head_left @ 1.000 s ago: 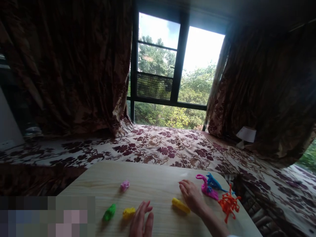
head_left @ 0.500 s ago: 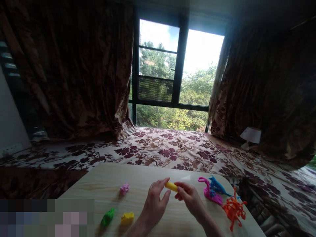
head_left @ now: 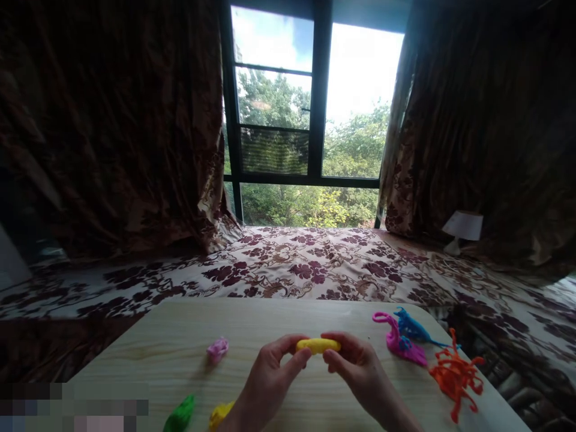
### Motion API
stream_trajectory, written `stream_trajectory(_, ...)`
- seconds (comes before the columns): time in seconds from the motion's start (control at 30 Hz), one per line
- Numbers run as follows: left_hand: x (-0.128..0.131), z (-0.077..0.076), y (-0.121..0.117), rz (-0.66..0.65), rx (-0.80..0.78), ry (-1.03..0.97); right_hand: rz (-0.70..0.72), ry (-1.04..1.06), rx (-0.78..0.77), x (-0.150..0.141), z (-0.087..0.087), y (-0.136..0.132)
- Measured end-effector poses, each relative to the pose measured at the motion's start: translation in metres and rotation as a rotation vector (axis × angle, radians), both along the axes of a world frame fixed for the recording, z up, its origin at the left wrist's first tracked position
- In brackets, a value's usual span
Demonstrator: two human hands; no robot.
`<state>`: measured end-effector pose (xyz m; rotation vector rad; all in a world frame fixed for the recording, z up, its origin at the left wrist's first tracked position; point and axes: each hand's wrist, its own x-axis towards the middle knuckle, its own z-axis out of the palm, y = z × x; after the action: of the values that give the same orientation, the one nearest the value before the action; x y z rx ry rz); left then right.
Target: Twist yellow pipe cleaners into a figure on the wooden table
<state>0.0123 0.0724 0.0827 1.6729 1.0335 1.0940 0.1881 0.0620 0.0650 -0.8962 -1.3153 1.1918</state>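
Observation:
A short, thick roll of yellow modelling clay (head_left: 318, 346) is held level above the light wooden table (head_left: 180, 342). My left hand (head_left: 279, 372) pinches its left end between thumb and fingers. The right end sits in the fingers of my right hand (head_left: 355, 363), with the thumb against its near side. Beside my left forearm lies a yellow clay lump (head_left: 219, 414), partly hidden by the arm. A green lump (head_left: 180, 414) is left of that, and a small pink lump (head_left: 217, 348) lies farther back.
On the table's right side lie a magenta swan-like clay figure (head_left: 398, 345), a blue clay figure (head_left: 414, 329) and an orange many-armed clay figure (head_left: 458, 375). Behind the table spreads a flowered cloth (head_left: 306, 270) up to the window. A white lamp (head_left: 463, 227) stands at the right.
My left hand has closed onto the roll's left end, its thumb now pressing it. The roll has turned from slanted to level. The view has shifted slightly, and the objects appear more spread out.

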Motion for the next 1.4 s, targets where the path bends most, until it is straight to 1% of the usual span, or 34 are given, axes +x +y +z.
stream_trajectory(0.1,-0.002,0.000,0.000,-0.004,-0.007,0.002,-0.020,-0.051,0.033,0.000,0.003,-0.002)
stream_trajectory(0.17,-0.002,-0.001,0.001,-0.023,-0.029,-0.020,-0.006,-0.065,0.029,0.002,0.004,-0.003)
stream_trajectory(0.27,-0.001,-0.003,-0.002,-0.080,-0.078,-0.063,0.053,-0.072,-0.023,0.007,0.003,-0.005)
stream_trajectory(0.37,0.003,-0.005,-0.007,-0.086,-0.078,-0.041,0.082,-0.089,-0.075,0.014,-0.002,-0.008)
stream_trajectory(0.43,0.005,-0.006,-0.010,-0.095,-0.062,-0.004,0.064,-0.114,-0.076,0.016,-0.006,-0.009)
stream_trajectory(0.53,0.006,-0.005,-0.012,-0.081,-0.040,0.060,0.010,-0.156,-0.031,0.015,-0.010,-0.010)
stream_trajectory(0.63,0.004,-0.003,-0.012,-0.097,-0.022,0.117,-0.015,-0.179,0.011,0.013,-0.011,-0.010)
stream_trajectory(0.73,0.002,-0.003,-0.010,-0.169,-0.078,0.091,0.045,-0.138,-0.002,0.015,-0.007,-0.011)
stream_trajectory(0.8,0.002,-0.005,-0.008,-0.185,-0.144,0.036,0.089,-0.081,-0.012,0.017,-0.004,-0.010)
stream_trajectory(0.97,0.005,-0.006,-0.005,-0.225,-0.251,-0.087,0.044,-0.023,-0.002,0.021,0.000,-0.009)
stream_trajectory(1.13,0.008,-0.006,-0.008,-0.266,-0.331,-0.105,0.105,-0.008,-0.025,0.018,0.002,-0.011)
stream_trajectory(1.2,0.008,-0.007,-0.008,-0.289,-0.356,-0.107,0.101,-0.005,-0.025,0.017,0.002,-0.011)
stream_trajectory(1.3,0.007,-0.007,-0.008,-0.261,-0.291,-0.095,0.063,0.003,-0.009,0.017,0.001,-0.010)
stream_trajectory(1.4,0.008,-0.006,-0.008,-0.245,-0.212,-0.075,0.091,0.022,-0.015,0.016,-0.001,-0.011)
